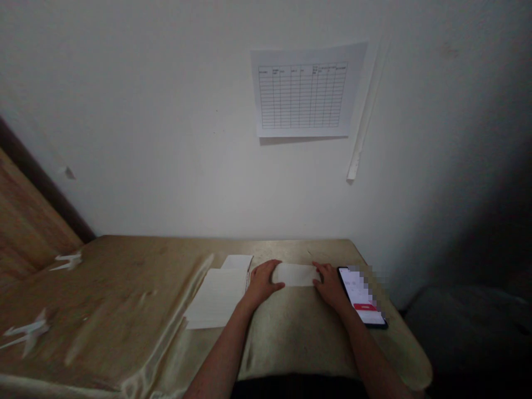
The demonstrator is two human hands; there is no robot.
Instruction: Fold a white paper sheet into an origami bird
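Observation:
A small white sheet of paper [296, 275] lies between my two hands on the cloth-covered table. My left hand [262, 281] holds its left end, thumb at the near corner and forefinger at the far one. At the right end, my right hand [330, 284] holds the sheet in the same way, finger and thumb at the corners. Just left of my left hand is an open notebook [218, 296] with lined pages. A phone [361, 299] with a lit screen lies beside my right forearm.
Two folded white paper figures [29, 332] lie on the left of the table [124, 288]. The wall [166, 138] rises behind the table's far edge, with a printed table sheet [305, 94] stuck on it. A wooden panel [29, 205] stands at far left.

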